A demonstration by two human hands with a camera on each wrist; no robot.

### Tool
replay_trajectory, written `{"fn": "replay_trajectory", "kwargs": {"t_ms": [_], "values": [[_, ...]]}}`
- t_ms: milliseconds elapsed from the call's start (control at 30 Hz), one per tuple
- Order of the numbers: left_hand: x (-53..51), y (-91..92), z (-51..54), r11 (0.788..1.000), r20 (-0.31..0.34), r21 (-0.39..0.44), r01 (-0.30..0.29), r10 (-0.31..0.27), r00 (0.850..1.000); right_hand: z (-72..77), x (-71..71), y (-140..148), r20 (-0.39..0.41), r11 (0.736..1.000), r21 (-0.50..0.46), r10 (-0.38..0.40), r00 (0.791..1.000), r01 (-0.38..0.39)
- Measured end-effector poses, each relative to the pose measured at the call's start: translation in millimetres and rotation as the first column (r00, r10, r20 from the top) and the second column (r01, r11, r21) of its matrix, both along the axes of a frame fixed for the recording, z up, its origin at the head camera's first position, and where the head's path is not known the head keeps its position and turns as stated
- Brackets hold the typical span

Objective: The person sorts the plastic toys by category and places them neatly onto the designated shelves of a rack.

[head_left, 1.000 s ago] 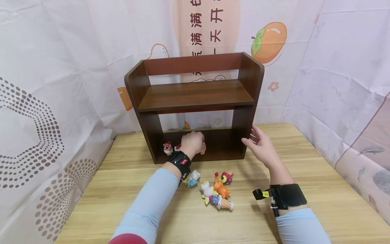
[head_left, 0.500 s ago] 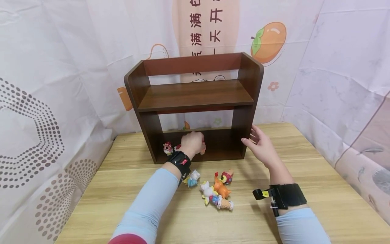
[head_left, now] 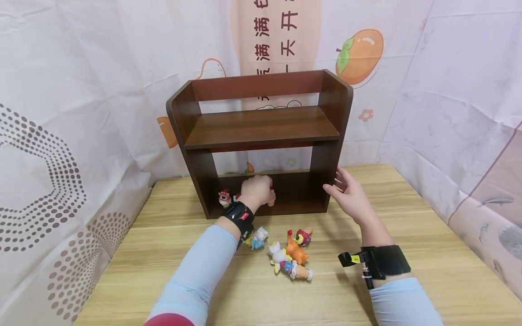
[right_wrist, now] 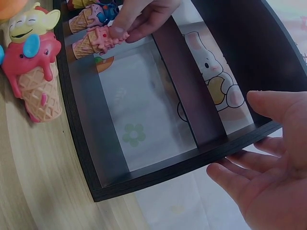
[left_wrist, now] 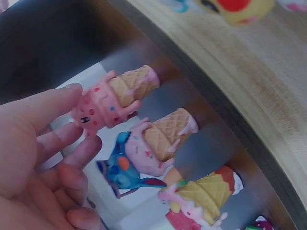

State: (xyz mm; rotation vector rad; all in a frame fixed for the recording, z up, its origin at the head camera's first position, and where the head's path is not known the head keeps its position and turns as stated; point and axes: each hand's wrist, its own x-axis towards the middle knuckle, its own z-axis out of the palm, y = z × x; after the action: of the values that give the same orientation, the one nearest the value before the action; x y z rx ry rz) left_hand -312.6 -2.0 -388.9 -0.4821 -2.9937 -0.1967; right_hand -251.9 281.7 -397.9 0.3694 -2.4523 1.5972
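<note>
My left hand [head_left: 258, 190] reaches into the lower tier of a dark brown shelf [head_left: 263, 126]. In the left wrist view its thumb and fingers pinch the head of a pink ice-cream-cone figurine [left_wrist: 103, 106], whose cone stands on the bottom board. Beside that stand a blue-headed cone figurine [left_wrist: 144, 153] and a yellow-cone figurine [left_wrist: 206, 195]. A red-and-white figurine [head_left: 224, 198] is at the tier's left end. My right hand [head_left: 351, 198] is at the shelf's right side panel, fingers extended along the outside and thumb by the front edge; firm contact is unclear.
Several figurines lie on the wooden table [head_left: 163, 253] before the shelf: a white-and-blue one [head_left: 258, 238], a white-and-yellow one [head_left: 277, 254], an orange one [head_left: 297, 251], a red one with a yellow face [head_left: 303, 237], and a blue-headed cone [head_left: 299, 271]. A printed cloth [head_left: 428, 113] hangs behind.
The left hand and forearm have shifted very slightly left, while the hand stays at the pink figurine. The right hand and the figurines on the table look unmoved.
</note>
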Motion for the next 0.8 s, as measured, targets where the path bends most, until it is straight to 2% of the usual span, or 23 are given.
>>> {"fn": "replay_trajectory", "kwargs": {"t_ms": [233, 433, 633, 800], "values": [[4.9, -8.6, 13.0, 0.994, -0.002, 0.111, -0.003, 0.003, 1.0, -0.7, -0.3, 0, 0.002, 1.0, -0.009, 0.003, 1.0, -0.003], [14.0, -16.2, 26.4, 0.977, -0.069, 0.211, 0.042, -0.028, 0.997, -3.0, -1.9, 1, 0.01, 1.0, -0.003, -0.006, 1.0, 0.006], [30.7, -24.1, 39.1, 0.95, -0.107, 0.297, 0.094, -0.065, 0.992, -4.8, -2.6, 2, 0.009, 1.0, -0.003, -0.003, 1.0, 0.003], [47.3, -33.2, 45.7, 0.927, -0.155, 0.349, 0.137, -0.087, 0.984, -3.1, -2.4, 1, 0.021, 1.0, 0.006, -0.006, 1.0, 0.006]]}}
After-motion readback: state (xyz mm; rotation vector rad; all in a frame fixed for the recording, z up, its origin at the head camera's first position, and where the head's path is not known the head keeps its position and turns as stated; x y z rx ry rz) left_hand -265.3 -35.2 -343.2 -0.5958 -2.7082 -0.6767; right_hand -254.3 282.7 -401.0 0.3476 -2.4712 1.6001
